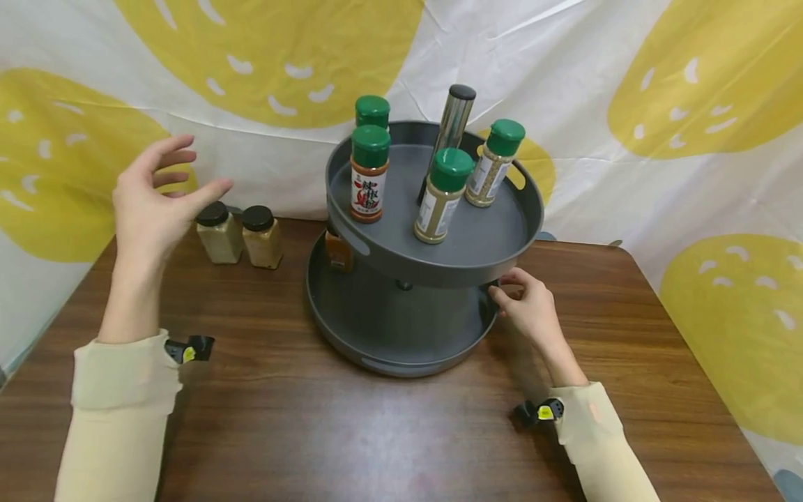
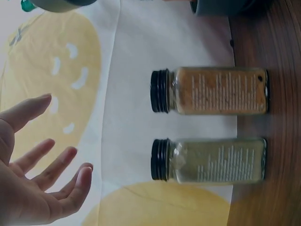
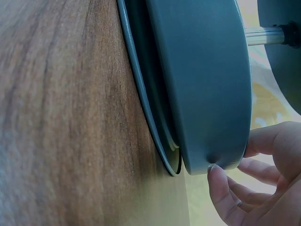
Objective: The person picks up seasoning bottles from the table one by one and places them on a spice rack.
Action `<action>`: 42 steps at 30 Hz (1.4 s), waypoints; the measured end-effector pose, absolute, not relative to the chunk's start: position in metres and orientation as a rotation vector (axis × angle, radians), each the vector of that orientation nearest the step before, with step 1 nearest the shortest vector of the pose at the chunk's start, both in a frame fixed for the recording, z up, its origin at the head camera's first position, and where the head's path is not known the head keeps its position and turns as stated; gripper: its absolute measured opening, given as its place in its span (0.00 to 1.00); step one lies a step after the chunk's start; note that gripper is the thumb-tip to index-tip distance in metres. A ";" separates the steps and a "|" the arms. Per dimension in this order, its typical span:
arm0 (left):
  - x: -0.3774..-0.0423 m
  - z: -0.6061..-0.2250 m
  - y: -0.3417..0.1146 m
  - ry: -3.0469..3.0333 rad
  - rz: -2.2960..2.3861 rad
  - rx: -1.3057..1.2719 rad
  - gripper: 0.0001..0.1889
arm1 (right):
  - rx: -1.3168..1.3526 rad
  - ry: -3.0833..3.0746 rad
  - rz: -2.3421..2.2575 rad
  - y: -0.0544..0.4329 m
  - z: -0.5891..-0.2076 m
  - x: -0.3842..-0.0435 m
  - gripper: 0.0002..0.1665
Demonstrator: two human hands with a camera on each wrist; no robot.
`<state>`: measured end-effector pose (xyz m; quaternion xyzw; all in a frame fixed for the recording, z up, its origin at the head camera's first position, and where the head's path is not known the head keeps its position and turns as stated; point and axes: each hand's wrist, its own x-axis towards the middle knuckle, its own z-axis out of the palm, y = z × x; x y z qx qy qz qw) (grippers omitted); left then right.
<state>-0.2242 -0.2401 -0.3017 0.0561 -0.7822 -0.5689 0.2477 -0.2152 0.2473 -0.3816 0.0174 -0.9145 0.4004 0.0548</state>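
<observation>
My left hand [image 1: 153,192] is raised above two square glass spice jars with black lids, its fingers spread and holding nothing. One jar [image 2: 221,92] contains orange-brown powder; the other jar [image 2: 216,161] has pale greenish powder. Both stand upright on the table. At the right side of a dark grey two-tier turntable [image 1: 401,341], my right hand [image 1: 532,307] pinches the lower tray's rim. In the right wrist view, the thumb [image 3: 218,183] presses the tray's outer wall while a finger lies at its edge.
Several green-capped spice bottles stand on the upper tray [image 1: 401,188], including a red-labelled one [image 1: 368,188], around a metal post [image 1: 453,129]. Under that tray, a brown spice jar [image 1: 339,252] sits on the lower tier. Behind the wooden table [image 1: 251,418] hangs a yellow-patterned cloth [image 1: 270,153].
</observation>
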 end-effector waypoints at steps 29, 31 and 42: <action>-0.243 -0.334 -0.280 -2.605 -1.513 0.198 0.45 | 0.063 -2.773 1.211 0.246 -0.381 -0.215 0.10; -0.244 -0.337 -0.282 -2.626 -1.509 0.202 0.46 | 0.063 -2.776 1.212 0.247 -0.381 -0.216 0.10; -0.251 -0.351 -0.285 -2.664 -1.544 0.196 0.48 | 0.068 -2.777 1.204 0.247 -0.381 -0.216 0.11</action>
